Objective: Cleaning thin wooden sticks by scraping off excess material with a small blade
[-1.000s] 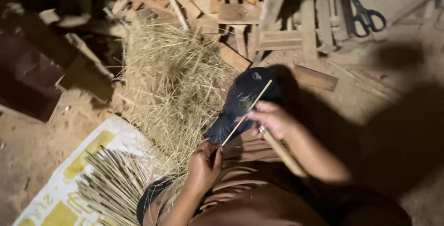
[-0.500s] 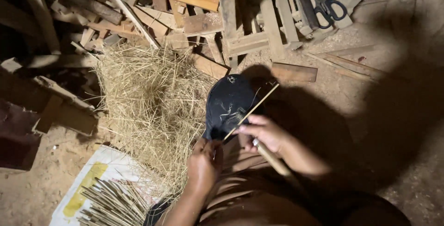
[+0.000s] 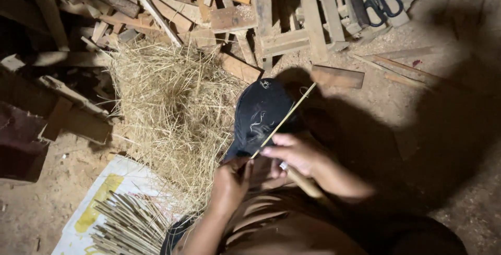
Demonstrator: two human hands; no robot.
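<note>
Both hands have crept nearer together: left hand [image 3: 229, 182] pinches the thin stick's [image 3: 284, 121] hidden lower end, right hand [image 3: 295, 153] grips a half-hidden wooden handle [image 3: 305, 183], over the dark sandal [image 3: 258, 117], beside wispy shavings [image 3: 167, 109].

I see a thin, smooth pale wooden stick [image 3: 284, 121] against matt dark cloth [image 3: 259, 114]. Beside it lies dry, rough straw [image 3: 167, 114]. Rough-sawn wood offcuts [image 3: 229, 17] lie on the dusty floor [image 3: 417, 88].

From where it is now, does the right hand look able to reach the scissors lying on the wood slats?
Probably not without leaning forward: the scissors lie far beyond the right hand, which grips a thin stick.
</note>
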